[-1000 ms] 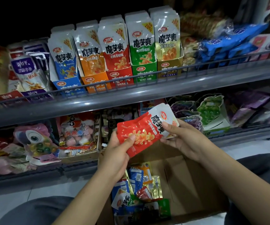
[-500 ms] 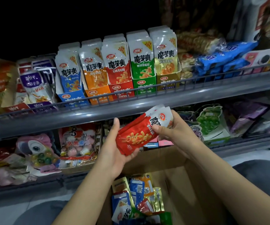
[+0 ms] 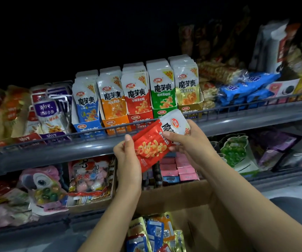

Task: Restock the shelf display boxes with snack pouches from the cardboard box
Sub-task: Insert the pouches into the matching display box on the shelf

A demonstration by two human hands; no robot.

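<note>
Both hands hold a small stack of red-and-white snack pouches [image 3: 152, 142] in front of the shelf rail. My left hand [image 3: 126, 157] grips the lower red end; my right hand [image 3: 188, 142] grips the upper white end. On the upper shelf stands a row of display boxes: blue [image 3: 88, 127], orange [image 3: 114, 123], red [image 3: 140, 118], green [image 3: 162, 110] and yellow [image 3: 190, 108], each packed with upright pouches. The stack hangs just below and in front of the red box. The cardboard box [image 3: 192, 199] sits low between my arms, with several mixed pouches [image 3: 153, 233] inside.
A grey wire rail [image 3: 55, 140] runs along the upper shelf's front. Purple fish-snack packs [image 3: 50, 110] stand left of the blue box, blue biscuit packs [image 3: 246, 88] to the right. The lower shelf holds candy bags [image 3: 90, 179], pink boxes [image 3: 179, 168] and green grape candy [image 3: 235, 151].
Both hands have lifted the red pouches from over the cardboard box up to the shelf rail. My view has tilted up, showing more of the upper shelf.
</note>
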